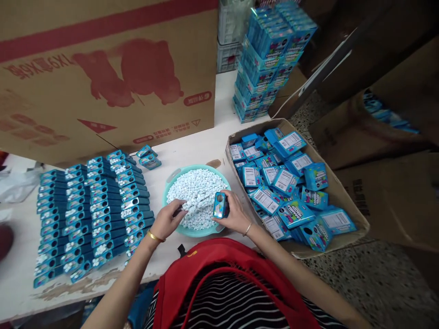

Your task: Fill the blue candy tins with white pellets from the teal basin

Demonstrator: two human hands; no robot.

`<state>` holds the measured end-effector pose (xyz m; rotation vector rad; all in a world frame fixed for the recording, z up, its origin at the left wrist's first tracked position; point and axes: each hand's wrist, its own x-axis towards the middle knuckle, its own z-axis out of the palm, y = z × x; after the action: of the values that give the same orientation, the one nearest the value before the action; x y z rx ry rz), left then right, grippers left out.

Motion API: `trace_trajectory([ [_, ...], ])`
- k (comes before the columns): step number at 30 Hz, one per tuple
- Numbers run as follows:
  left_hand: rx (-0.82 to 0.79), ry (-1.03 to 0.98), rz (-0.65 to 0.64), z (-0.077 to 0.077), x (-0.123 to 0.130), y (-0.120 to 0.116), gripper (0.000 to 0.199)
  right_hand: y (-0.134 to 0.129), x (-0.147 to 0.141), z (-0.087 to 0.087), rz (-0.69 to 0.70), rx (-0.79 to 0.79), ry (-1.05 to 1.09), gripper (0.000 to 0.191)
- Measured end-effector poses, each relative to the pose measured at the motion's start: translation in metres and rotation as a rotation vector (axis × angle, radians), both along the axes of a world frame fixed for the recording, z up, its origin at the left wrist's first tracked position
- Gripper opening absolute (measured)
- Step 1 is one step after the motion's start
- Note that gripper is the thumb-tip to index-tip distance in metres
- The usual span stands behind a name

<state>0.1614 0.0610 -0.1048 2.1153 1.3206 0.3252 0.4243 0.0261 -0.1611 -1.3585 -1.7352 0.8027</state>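
Note:
A round turquoise basin (167, 191) full of small white candies (199, 187) stands in front of me. My left hand (169, 220) reaches over its left side, thumb and forefinger bent together around a few candies among the heap. My right hand (235, 214) is at the basin's right edge. It grips a small blue candy box (220, 205) upright between thumb and fingers, with the round hole in its top facing up. Whether candies are inside that box I cannot make out.
On the left stand several rows of blue boxes (103, 208), many with white candies at their holes. Two boxes (149, 161) lie apart. A carton tray (356, 233) of blue boxes sits right. Behind are a large carton (144, 73) and stacked wrapped packs (264, 64).

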Motion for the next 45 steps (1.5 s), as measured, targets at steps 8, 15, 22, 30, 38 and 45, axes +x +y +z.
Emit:
trace_trajectory([
  [8,0.029,0.356,-0.214,0.066,0.021,0.011,0.023,0.004,-0.029,-0.003,-0.017,0.163,-0.161,0.072],
  [15,0.129,0.663,-0.201,0.100,0.066,0.003,0.020,0.005,-0.043,-0.010,-0.003,0.175,-0.202,0.071],
  [22,0.162,0.682,-0.115,0.091,0.036,0.009,0.017,0.002,-0.036,-0.009,-0.104,0.165,-0.148,0.079],
  [30,-0.130,0.539,0.104,-0.053,-0.001,-0.006,0.019,-0.032,-0.009,0.005,-0.111,-0.266,0.134,0.101],
  [38,-0.131,0.296,0.134,-0.098,0.024,0.003,0.026,-0.036,-0.004,-0.007,-0.135,-0.293,0.158,0.091],
  [45,-0.081,0.029,0.038,-0.031,-0.008,0.004,0.026,-0.013,-0.012,-0.013,-0.162,-0.034,-0.121,0.077],
])
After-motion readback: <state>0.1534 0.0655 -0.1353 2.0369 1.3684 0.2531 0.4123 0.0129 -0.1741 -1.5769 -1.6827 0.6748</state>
